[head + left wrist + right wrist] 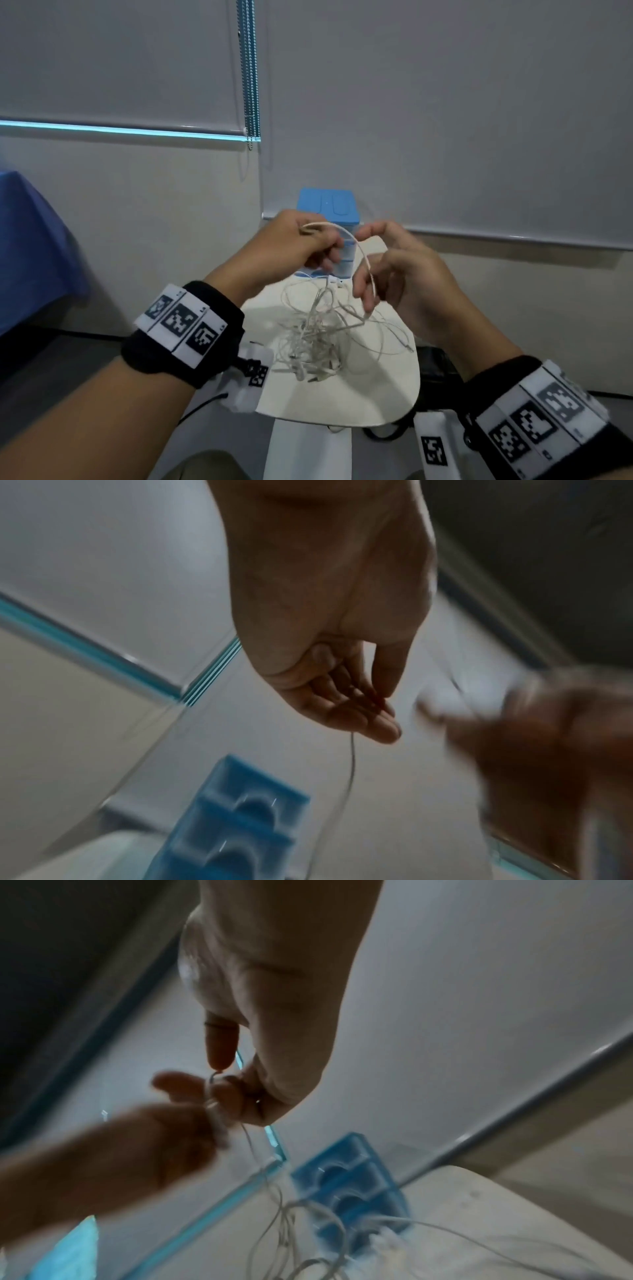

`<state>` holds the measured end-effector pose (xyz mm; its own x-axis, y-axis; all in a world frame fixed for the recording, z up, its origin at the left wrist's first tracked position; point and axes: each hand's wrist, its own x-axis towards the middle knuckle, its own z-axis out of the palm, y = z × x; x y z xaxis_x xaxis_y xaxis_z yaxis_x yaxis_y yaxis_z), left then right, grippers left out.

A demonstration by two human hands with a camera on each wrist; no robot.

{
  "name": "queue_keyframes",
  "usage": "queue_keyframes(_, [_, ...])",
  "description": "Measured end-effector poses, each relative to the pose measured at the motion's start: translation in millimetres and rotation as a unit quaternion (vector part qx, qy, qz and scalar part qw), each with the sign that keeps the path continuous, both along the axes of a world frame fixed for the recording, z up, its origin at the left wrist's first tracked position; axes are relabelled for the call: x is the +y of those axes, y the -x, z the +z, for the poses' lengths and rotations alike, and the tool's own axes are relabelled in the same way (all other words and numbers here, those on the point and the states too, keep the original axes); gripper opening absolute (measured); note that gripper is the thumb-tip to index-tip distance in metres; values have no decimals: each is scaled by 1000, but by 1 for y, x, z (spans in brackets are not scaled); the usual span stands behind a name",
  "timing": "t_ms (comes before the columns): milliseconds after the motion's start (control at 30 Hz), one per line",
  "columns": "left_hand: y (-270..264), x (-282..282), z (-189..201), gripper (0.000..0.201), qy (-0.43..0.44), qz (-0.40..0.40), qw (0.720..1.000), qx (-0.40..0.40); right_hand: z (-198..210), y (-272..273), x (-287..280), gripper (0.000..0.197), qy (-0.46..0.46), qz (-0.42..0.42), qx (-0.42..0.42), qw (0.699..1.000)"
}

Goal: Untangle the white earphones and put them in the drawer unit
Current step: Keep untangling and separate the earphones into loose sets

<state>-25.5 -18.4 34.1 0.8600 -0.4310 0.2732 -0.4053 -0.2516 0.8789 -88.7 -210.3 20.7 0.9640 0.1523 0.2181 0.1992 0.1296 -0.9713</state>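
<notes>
The left hand [291,245] pinches one end of a cable arc between curled fingers and thumb. The right hand [394,270] pinches the other end of the same arc, thumb against fingertips; the right wrist view shows the cable looped at those fingertips [219,1093]. Both grips are clamped on the earphones [318,329]. Below the hands, the rest of the cable hangs as a dense knot just over the white table [342,401]; whether its lowest loops touch the surface cannot be told. The blue drawer unit [329,205] stands behind the hands at the far edge of the table, its drawers apparently closed. Judged risk: pulling the arc apart while the knot hangs free tightens crossings instead of clearing them. A hard tug may strain the thin cable where it meets an earbud or plug. A swinging knot may catch on the drawer unit. If either pinch slips, the separated strand falls back into the knot.
</notes>
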Motion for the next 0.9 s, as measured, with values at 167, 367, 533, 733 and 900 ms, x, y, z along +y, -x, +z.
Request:
queue_keyframes(167, [23,2,45,14,97,-101,981,-135,-25,-9,10,43,95,43,122,987])
queue_keyframes(367, [44,11,59,50,117,-244,951,-147,-6,-21,23,25,135,22,97,986])
queue_keyframes(533, [18,13,10,65,105,-60,992,-43,45,-21,23,26,105,-61,-79,989])
queue_keyframes(733, [14,-7,-42,6,-165,-105,980,26,80,-14,18,23,203,-241,-361,878])
queue_keyframes(900, [4,-1,-66,19,-248,-62,967,2,86,-6,6,26,197,-392,-458,773])
